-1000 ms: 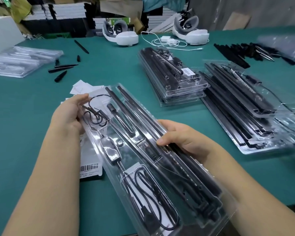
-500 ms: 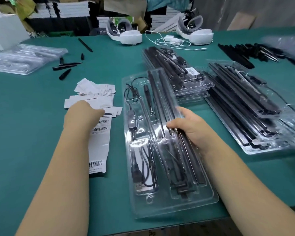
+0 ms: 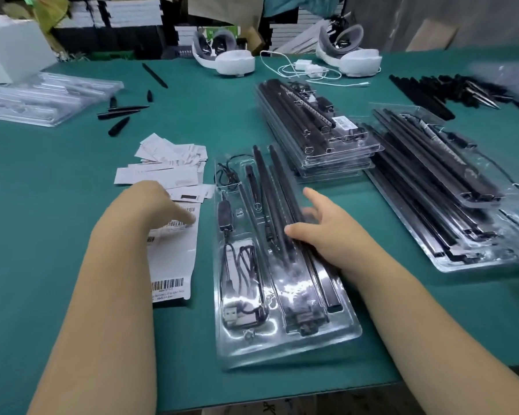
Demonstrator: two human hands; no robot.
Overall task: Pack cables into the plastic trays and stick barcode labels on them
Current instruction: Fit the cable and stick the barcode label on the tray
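Note:
A clear plastic tray [image 3: 285, 342] lies flat on the green table in front of me. It holds black rods [image 3: 267, 187], a coiled black cable [image 3: 241, 265] and a USB plug. My right hand [image 3: 324, 229] rests on the tray's right side, fingers loosely spread and thumb touching the rods. My left hand [image 3: 150, 205] reaches over the white barcode label sheet [image 3: 174, 265] left of the tray, with a fingertip pressing on a barcode near the sheet's top. Whether it lifts a label is hidden.
Loose white paper slips [image 3: 168, 163] lie beyond the label sheet. Two stacks of packed trays [image 3: 321, 139] [image 3: 450, 205] sit at the right, empty clear trays [image 3: 42, 97] at far left. Two white headsets [image 3: 225, 59] [image 3: 354, 55], black rods [image 3: 426, 88] and loose black tips [image 3: 120, 115] lie further back.
The tray went from being held tilted in both hands to lying flat on the table. My left hand let go and moved left onto the label sheet; my right hand's fingers loosened.

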